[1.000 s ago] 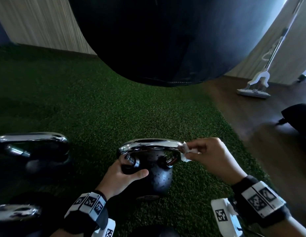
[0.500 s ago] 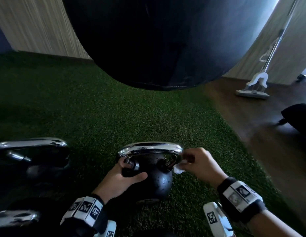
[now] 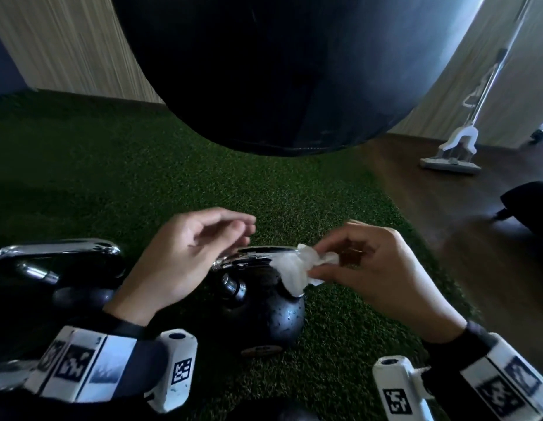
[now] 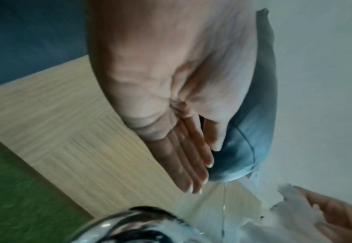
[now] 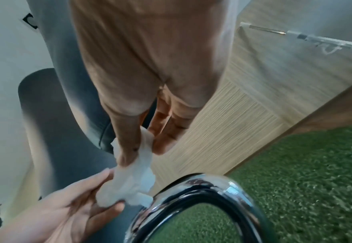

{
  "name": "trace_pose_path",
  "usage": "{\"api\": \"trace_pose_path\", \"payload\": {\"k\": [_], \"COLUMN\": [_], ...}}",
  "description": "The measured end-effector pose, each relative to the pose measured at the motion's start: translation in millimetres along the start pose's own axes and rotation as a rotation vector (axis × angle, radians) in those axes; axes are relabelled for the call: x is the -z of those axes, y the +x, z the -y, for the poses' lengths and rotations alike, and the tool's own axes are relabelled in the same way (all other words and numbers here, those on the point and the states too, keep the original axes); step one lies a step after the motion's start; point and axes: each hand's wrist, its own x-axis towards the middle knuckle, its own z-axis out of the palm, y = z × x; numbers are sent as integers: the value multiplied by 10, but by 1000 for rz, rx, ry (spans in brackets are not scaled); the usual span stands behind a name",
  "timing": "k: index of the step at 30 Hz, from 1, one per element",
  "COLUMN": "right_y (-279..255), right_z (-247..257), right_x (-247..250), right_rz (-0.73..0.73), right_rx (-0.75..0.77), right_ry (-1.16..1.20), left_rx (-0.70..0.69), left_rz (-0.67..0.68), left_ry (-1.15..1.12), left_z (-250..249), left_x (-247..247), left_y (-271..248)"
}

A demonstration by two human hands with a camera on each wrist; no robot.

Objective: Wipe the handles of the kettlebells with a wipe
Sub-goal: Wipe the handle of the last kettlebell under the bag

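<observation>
Right hand [image 3: 382, 268] pinched crumpled wipe [image 3: 297, 268] at handle [image 3: 258, 253]; left hand [image 3: 185, 256] hovered slack, empty; kettlebell [image 3: 273, 314] unsteadied, so a hard rub could tip it.

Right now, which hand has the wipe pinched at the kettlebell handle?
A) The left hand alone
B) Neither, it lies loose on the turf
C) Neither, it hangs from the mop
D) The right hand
D: the right hand pinches the crumpled white wipe between thumb and fingers at the end of the chrome handle, while the left hand hovers with fingers relaxed, not gripping it.
</observation>
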Motion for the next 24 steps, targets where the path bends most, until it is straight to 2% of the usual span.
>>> {"api": "trace_pose_path", "payload": {"k": [3, 7, 12, 15, 17, 19, 21, 22, 24], "right_y": [-33, -37, -45, -66, -64, -25, 27, 44, 35], "right_z": [56, 65, 106, 194, 154, -42, -341, -500, -827], "right_x": [-81, -198, -355, -326, -216, -118, -91, -108, -207], "right_rz": [-5, -79, -176, -85, -21, -107, -227, -201, -6], "right_rx": [61, 91, 126, 154, 164, 118, -56, -161, -316], "right_ry": [13, 54, 68, 155, 197, 157, 47, 19, 81], "left_rx": [88, 142, 346, 369, 330, 210, 32, -70, -250], "left_rz": [173, 265, 184, 99, -10, -124, -213, -238, -253], "left_ry": [-91, -62, -435, -590, -629, -563, -301, -113, 200], "left_z": [-171, -148, -53, -48, -15, 14, 28, 35, 81], "left_x": [-139, -246, -443, -449, -388, -297, -222, -210, -258], "left_y": [-22, -53, -78, -82, -62, -44, -48, -55, -72]}}
